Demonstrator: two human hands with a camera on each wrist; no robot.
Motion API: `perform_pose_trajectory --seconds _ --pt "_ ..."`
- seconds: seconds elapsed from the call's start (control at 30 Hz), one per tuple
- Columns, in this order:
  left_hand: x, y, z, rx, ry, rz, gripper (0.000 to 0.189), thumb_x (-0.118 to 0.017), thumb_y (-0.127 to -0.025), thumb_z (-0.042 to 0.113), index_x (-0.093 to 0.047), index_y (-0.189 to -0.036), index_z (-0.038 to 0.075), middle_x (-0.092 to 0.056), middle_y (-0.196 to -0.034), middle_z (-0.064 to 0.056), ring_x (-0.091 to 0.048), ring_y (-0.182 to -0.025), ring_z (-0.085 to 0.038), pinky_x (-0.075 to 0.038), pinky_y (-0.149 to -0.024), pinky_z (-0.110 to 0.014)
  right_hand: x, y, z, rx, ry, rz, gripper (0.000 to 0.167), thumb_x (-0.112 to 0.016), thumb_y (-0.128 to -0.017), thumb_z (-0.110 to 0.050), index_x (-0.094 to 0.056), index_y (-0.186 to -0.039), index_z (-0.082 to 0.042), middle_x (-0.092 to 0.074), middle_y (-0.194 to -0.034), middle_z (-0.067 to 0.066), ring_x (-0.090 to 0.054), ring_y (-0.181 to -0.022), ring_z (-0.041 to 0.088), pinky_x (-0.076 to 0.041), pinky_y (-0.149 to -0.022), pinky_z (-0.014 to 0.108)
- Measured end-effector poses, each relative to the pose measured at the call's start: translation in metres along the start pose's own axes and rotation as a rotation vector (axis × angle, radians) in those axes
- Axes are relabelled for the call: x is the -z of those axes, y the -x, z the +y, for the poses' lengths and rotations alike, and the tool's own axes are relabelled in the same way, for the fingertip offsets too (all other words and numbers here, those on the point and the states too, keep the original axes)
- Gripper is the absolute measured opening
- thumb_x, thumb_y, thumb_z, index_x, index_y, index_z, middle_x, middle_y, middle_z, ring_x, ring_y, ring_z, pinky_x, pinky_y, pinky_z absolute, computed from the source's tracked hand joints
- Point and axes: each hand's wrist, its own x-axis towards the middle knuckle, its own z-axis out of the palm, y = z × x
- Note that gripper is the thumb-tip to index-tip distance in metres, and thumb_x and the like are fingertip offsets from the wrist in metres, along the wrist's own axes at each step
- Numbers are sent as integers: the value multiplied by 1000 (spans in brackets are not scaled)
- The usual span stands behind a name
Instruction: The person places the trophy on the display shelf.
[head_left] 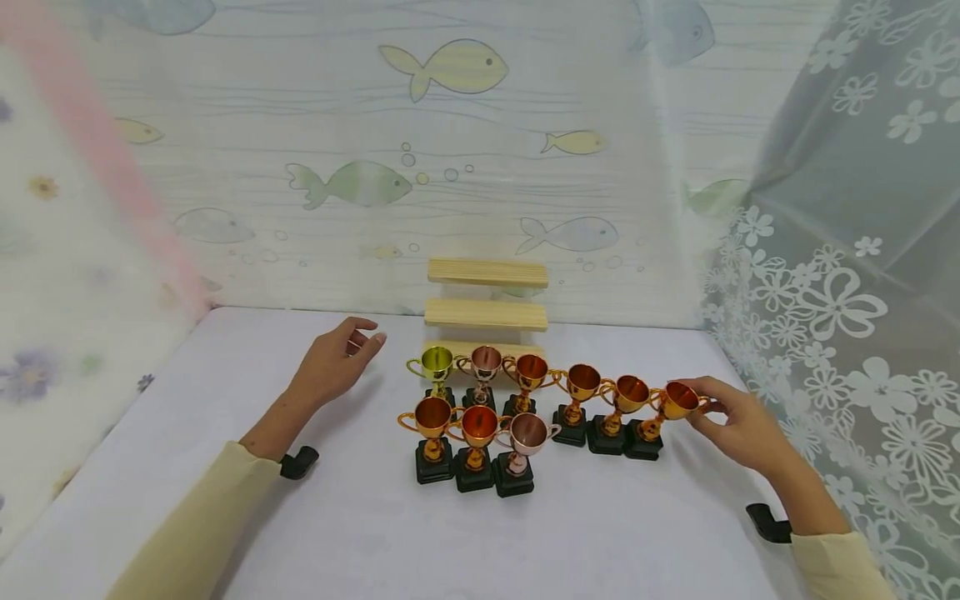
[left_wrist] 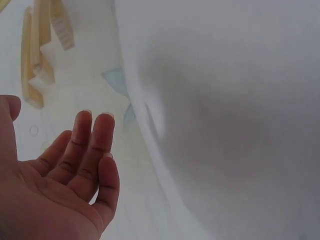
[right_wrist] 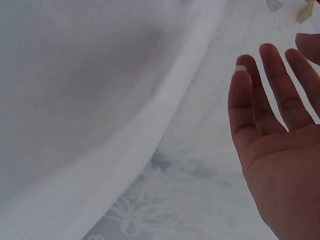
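Observation:
Several small trophy cups on black square bases stand on the white table, in gold, orange and rose tones. Three form a front row, including a rose trophy. Behind them stand a yellow-gold trophy and others, the line running to the right. At its right end, an orange trophy has my right hand beside its handle, fingertips by the rim; firm contact cannot be told. The right wrist view shows that hand's fingers extended and apart. My left hand hovers left of the trophies, holding nothing, fingers loosely bent.
A stepped wooden rack with three tiers stands behind the trophies, its lowest tier partly hidden by them. A fish-patterned curtain hangs along the table's back edge. Sheer flowered fabric borders the right side. White cloth covers the table.

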Motion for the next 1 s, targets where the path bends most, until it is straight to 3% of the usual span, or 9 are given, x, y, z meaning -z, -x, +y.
perform_pose_trajectory --seconds 0.17,0.27,0.4,0.53,0.67,0.8,1.0 --pt "-16 -4 8 1 78 -94 57 -55 -108 52 -56 -148 11 -72 -113 -10 -72 -96 -24 -55 -75 -38 -4 7 -1 -78 -100 -91 39 -74 -93 4 -65 -131 3 -72 -117 -2 -69 -101 4 -53 -86 16" --pt "-25 -8 10 -4 132 -146 55 -55 -109 50 -56 -147 11 -72 -112 -10 -73 -94 -22 -53 -73 -37 -8 9 -2 -118 -160 -139 34 -73 -95 2 -66 -128 6 -73 -117 1 -70 -102 8 -53 -86 18" --pt "-34 -13 10 -7 170 -193 51 -56 -109 48 -58 -145 12 -73 -112 -9 -74 -94 -20 -51 -74 -37 -12 8 -4 -110 -217 -176 28 -74 -95 0 -70 -123 3 -74 -114 0 -72 -102 11 -53 -89 19" --pt "-41 -19 13 2 185 -215 46 -59 -109 44 -60 -142 12 -73 -111 -9 -74 -93 -20 -51 -73 -36 -15 6 -5 -76 -258 -160 27 -76 -94 0 -73 -121 0 -75 -114 -2 -73 -101 14 -52 -91 17" --pt "-46 -22 15 7 210 -247 41 -60 -108 30 -59 -143 9 -72 -113 -10 -73 -94 -22 -52 -70 -35 -18 5 -3 -61 -288 -135 24 -77 -94 0 -74 -118 -1 -77 -111 0 -73 -100 16 -53 -91 18" --pt "-50 -22 15 21 239 -279 42 -62 -104 19 -58 -145 8 -74 -116 -10 -69 -96 -23 -51 -71 -34 -21 5 -2 -76 -293 -112 20 -78 -93 1 -75 -113 2 -78 -106 -3 -72 -98 10 -53 -89 18" --pt "-50 -21 11 50 349 -304 44 -61 -107 19 -54 -148 5 -76 -120 -12 -63 -102 -25 -45 -80 -35 -23 4 -5 -99 -279 -88 18 -78 -93 2 -76 -110 2 -79 -105 -1 -69 -101 1 -51 -91 14"
